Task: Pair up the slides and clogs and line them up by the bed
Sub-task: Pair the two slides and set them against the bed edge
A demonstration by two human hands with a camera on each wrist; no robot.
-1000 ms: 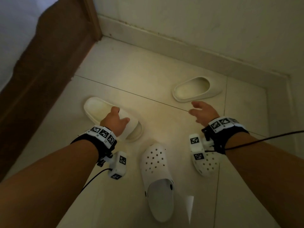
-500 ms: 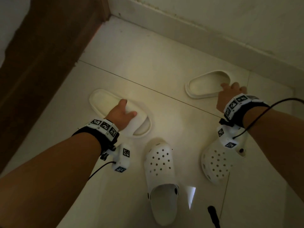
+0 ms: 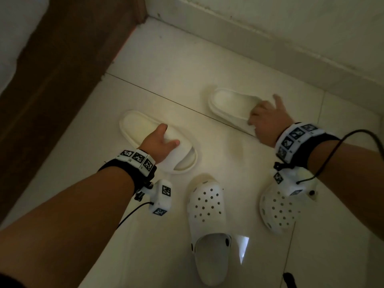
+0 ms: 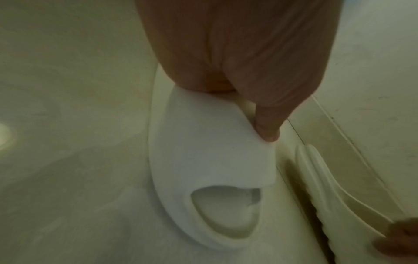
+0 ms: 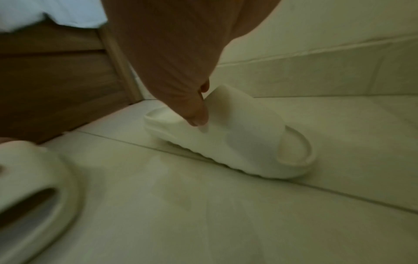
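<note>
Gripped one cream foam slide (image 3: 158, 142) by its strap in the left hand (image 3: 160, 144), its mate (image 3: 230, 104) — farther from the bed frame (image 3: 62, 65) — in the right hand (image 3: 266, 121): likely light, squashy, best held there.

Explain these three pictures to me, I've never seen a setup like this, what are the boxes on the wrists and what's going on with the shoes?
No robot here: a person wears one camera on the head and one small white camera box under each wrist, on bands with black-and-white markers.

The head view looks down at both arms. The other two pictures look along each hand from the wrist cameras.

On the tiled floor, beside a wooden bed frame, lie four shoes: two cream slides and two white clogs with holes, the near clog and the right clog.

The left hand grips the strap of the left slide. The right hand grips the strap of the right slide, which the right wrist view shows tilted. Nobody touches the clogs.
</note>
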